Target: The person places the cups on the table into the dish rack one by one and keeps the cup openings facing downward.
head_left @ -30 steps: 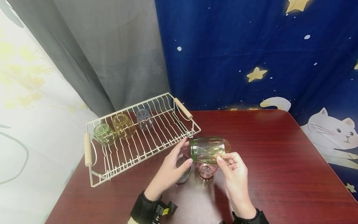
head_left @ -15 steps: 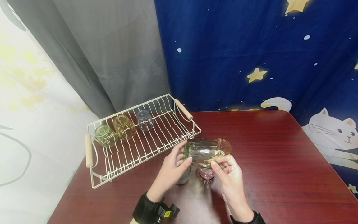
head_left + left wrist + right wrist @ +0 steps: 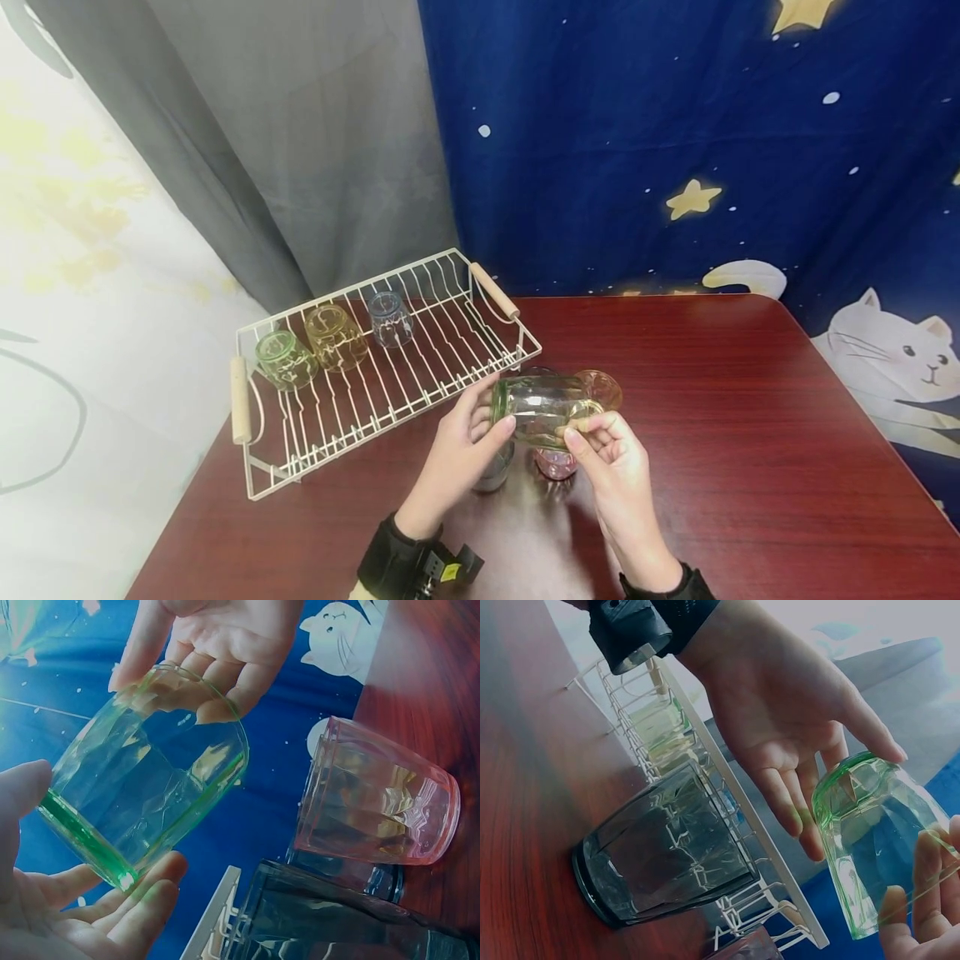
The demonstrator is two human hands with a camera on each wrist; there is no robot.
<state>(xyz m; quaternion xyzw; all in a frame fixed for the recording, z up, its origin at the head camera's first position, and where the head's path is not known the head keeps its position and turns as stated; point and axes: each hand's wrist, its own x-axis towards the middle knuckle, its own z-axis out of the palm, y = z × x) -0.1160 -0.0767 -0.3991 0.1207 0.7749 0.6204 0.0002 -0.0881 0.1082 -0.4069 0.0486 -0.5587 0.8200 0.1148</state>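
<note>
A clear green-tinted glass lies sideways in the air between my hands in the head view, base to the left and mouth to the right. My left hand holds the thick green base between thumb and fingers. At the rim, my right hand pinches the wall, with the thumb outside and fingers at the mouth. In the left wrist view the glass shows faceted sides. Below it on the table stand a grey glass and a pink glass, both partly covered in the head view.
A cream wire dish rack with wooden handles stands left. In it, upside down, are a green glass, a yellow glass and a blue glass. An amber glass stands behind the held one, beside a dark rim.
The held green glass has moved slightly left and down, its base now within my left hand's grip. My right hand has shifted left along with it. The rack's glasses stay put.
</note>
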